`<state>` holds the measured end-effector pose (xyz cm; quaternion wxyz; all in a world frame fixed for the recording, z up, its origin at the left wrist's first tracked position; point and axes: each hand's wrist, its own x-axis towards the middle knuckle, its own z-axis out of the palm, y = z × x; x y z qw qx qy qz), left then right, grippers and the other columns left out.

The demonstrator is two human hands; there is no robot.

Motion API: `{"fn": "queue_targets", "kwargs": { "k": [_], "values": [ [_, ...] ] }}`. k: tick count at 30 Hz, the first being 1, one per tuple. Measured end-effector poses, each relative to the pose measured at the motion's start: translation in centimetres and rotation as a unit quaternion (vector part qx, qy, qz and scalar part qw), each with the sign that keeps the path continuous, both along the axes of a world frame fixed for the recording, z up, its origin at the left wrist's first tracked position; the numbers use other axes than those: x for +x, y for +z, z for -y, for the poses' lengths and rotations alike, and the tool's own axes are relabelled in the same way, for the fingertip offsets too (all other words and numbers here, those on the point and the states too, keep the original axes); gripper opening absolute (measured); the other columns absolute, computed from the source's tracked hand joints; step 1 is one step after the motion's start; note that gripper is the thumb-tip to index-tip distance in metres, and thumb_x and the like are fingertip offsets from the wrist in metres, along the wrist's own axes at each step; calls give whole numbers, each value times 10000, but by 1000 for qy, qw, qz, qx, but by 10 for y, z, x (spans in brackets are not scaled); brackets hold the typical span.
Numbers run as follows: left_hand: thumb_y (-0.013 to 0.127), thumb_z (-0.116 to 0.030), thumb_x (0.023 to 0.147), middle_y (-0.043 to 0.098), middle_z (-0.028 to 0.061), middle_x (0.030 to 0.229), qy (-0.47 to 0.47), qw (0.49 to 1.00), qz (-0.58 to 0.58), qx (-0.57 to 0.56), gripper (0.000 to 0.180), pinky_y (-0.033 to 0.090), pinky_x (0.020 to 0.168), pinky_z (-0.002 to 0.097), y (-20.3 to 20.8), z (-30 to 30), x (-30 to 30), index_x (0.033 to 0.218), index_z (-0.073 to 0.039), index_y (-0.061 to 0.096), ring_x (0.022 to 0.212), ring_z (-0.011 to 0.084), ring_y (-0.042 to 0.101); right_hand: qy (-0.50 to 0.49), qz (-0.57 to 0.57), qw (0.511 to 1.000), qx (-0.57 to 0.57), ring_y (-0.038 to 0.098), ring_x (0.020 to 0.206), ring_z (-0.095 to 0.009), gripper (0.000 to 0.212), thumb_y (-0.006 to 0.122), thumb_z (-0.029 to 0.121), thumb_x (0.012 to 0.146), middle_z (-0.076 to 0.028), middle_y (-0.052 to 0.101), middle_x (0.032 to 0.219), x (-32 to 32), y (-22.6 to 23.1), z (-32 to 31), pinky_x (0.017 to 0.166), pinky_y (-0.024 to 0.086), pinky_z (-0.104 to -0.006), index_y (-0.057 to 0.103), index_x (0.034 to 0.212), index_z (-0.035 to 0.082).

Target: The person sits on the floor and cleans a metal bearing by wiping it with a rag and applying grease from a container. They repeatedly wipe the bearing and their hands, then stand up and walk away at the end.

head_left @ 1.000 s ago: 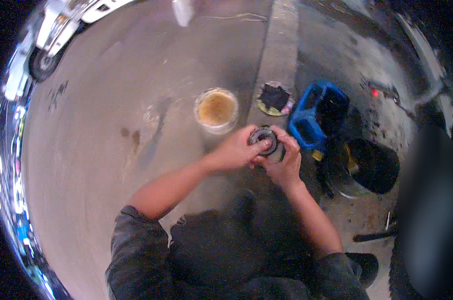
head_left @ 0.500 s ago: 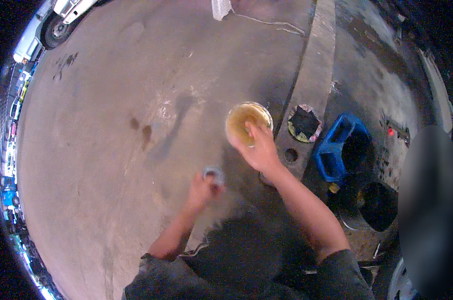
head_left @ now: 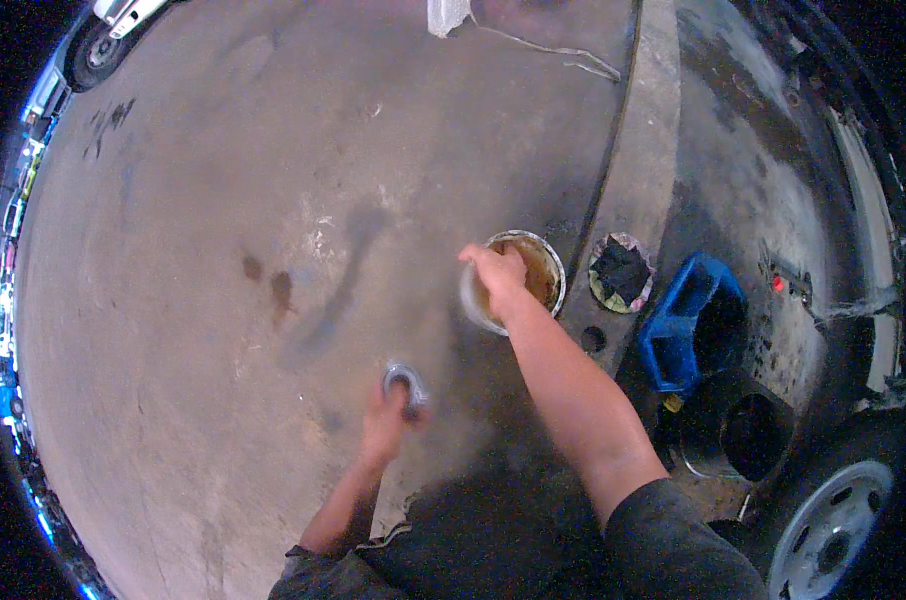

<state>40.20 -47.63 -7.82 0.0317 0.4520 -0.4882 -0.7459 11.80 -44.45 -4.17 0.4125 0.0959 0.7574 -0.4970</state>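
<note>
My left hand (head_left: 387, 418) is closed round a small grey ring-shaped piece (head_left: 404, 379) with a dark middle. Motion blur hides its detail. To the right, my right hand (head_left: 500, 277) is at the left side of a pale round bucket (head_left: 560, 290), its fingers bent over the rim and partly inside. The bucket's inner wall is smeared yellow-brown, and its left side is blurred and looks tilted. What is at the bottom is hidden behind my hand and forearm.
Right of the bucket, a round pan with dark contents (head_left: 623, 272) stands on a concrete strip (head_left: 641, 140). Beyond are a blue plastic tray (head_left: 685, 320), a black drum (head_left: 738, 430) and a wheel (head_left: 833, 535). A vehicle wheel (head_left: 98, 50) shows far left.
My right hand has shifted from inside the bucket to its left rim. My left hand has moved left with the ring-shaped piece. The whole view has shifted slightly.
</note>
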Motion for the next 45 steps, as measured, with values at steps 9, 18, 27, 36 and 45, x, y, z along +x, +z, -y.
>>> {"fn": "queue_targets", "kwargs": {
  "k": [9,18,27,36,45],
  "values": [
    [433,-105,841,603,144,695,88,996,-23,-7,185,432,414,314,27,-3,-28,1002,-18,462,535,221,585,51,-133,987,69,511,1135,-269,726,527,588,804,-162,573,1207,-23,-48,-15,981,367,-384,571,1156,-45],
    [437,-95,841,595,81,724,79,995,-57,8,253,406,363,276,111,-44,-107,1082,-47,496,503,181,576,-98,-2,910,-402,500,1025,-162,726,273,658,925,-31,604,1135,31,85,-148,884,338,-311,589,1142,41],
    [517,-137,881,589,84,970,-179,975,-123,-41,302,539,529,291,156,-120,-160,1173,-65,509,749,165,607,13,-174,812,-557,358,1280,-196,861,91,673,917,-65,395,1381,82,108,-240,1062,235,-368,518,1259,8],
    [487,-132,848,597,121,938,-205,931,-198,-227,265,526,618,334,180,-168,-170,1088,-33,542,786,180,603,77,-697,712,-40,429,1227,-391,716,308,651,911,-232,450,1348,89,132,-286,1016,302,-492,494,1361,126],
    [478,-43,828,582,56,890,-245,850,-256,-391,225,519,663,284,187,-187,-180,1043,0,529,794,115,565,10,-677,729,100,437,1228,-380,701,343,643,907,-249,460,1329,90,138,-299,989,329,-490,519,1330,112]
  ]
}}
